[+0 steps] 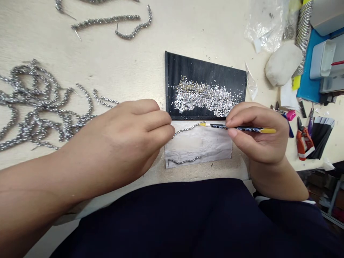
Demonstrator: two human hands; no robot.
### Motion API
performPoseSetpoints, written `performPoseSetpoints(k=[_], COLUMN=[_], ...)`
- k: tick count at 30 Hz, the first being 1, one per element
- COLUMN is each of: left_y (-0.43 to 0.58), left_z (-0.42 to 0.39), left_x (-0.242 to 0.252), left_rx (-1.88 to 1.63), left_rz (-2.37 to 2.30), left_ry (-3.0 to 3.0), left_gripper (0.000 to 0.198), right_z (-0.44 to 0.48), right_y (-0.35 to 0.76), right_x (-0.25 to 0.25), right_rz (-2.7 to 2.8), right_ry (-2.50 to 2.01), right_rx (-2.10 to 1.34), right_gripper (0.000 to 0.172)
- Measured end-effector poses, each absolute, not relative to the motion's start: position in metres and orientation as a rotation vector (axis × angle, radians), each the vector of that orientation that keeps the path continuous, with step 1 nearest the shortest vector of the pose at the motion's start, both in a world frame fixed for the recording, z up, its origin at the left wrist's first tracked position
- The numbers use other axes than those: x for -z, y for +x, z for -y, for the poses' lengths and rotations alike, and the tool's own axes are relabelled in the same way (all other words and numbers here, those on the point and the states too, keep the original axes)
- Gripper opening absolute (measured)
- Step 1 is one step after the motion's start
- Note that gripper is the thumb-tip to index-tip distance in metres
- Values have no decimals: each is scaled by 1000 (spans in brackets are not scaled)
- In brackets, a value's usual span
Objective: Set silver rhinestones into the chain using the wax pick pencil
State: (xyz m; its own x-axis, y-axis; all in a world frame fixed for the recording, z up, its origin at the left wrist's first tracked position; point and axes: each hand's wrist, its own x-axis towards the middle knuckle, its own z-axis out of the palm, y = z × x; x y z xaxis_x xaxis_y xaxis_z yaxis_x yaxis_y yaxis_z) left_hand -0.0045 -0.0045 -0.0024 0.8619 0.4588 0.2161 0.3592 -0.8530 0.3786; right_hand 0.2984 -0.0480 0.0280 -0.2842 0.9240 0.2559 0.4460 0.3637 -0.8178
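Note:
My left hand [145,132] is closed around the near end of a thin silvery chain [189,128], whose free part runs out to the right over a white cloth [199,143]. Between thumb and fingers of my right hand [258,132] is a slim patterned pen-like tool [242,128] with yellow ends. Its left tip touches or almost touches the chain's far end. Behind the cloth lies a black ridged tray [172,64] with many tiny shiny rhinestones [206,98] spread on it. A second short chain [185,161] rests on the cloth's front part.
A heap of sparkling chains [34,96] covers the table's left side, with more strands [107,21] at the back. To the right are a whitish lump [283,64], a plastic bag [266,25], orange-handled pliers [305,143] and a white container [322,59] on something blue.

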Motion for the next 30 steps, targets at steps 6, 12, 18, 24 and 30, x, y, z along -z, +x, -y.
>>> performPoseSetpoints(k=[6,12,18,24,30], left_y=[-2,-6,-5,-4,-5], left_z=[4,4,3,4,3], left_x=[2,3,4,3,0], left_rx=[-423,-385,-363,-367,-388], left_rz=[-600,-605,-628,-603,-594], left_ry=[2742,2723,2659,2704,2726], left_gripper=[35,35,34,34,33], right_z=[49,51,49,51,51], right_y=[298,301,302,301,301], right_x=[-28,-26,-22,-22,-23], right_rz=[1881,1838,1800,1778,1760], right_ry=[-1197,-1261,-1347,-1403,-1338], right_rx=[-786,-632,-480,-496,-551], right_gripper=[19,20,13,8,13])
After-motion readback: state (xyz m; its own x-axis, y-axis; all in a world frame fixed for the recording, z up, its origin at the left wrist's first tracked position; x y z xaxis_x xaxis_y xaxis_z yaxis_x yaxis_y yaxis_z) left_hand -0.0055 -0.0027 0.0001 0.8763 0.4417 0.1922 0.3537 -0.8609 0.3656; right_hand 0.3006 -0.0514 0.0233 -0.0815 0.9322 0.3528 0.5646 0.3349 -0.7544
